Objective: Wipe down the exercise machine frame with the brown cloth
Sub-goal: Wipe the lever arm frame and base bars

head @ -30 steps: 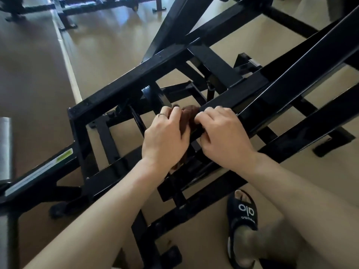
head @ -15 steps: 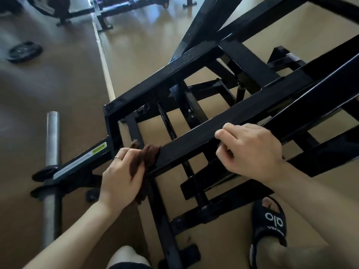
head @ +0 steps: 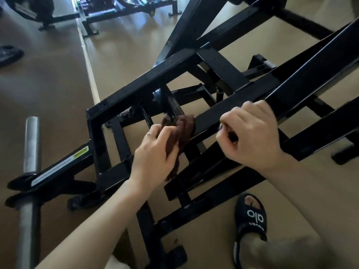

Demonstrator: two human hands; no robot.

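Two hands at work: left hand (head: 155, 158) bunching soft, light brown cloth (head: 179, 133) against rigid frame (head: 209, 117), right hand (head: 252, 136) curled over same bar.

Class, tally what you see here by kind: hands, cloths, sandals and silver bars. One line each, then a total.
Hands: 2 (left hand, right hand)
Brown cloth: 1
Black sandal: 1
Silver bar: 1
Total: 5

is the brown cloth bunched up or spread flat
Bunched up. The brown cloth sits in thick folds in the left hand's grip, pressed against the black frame bar, one end hanging below.
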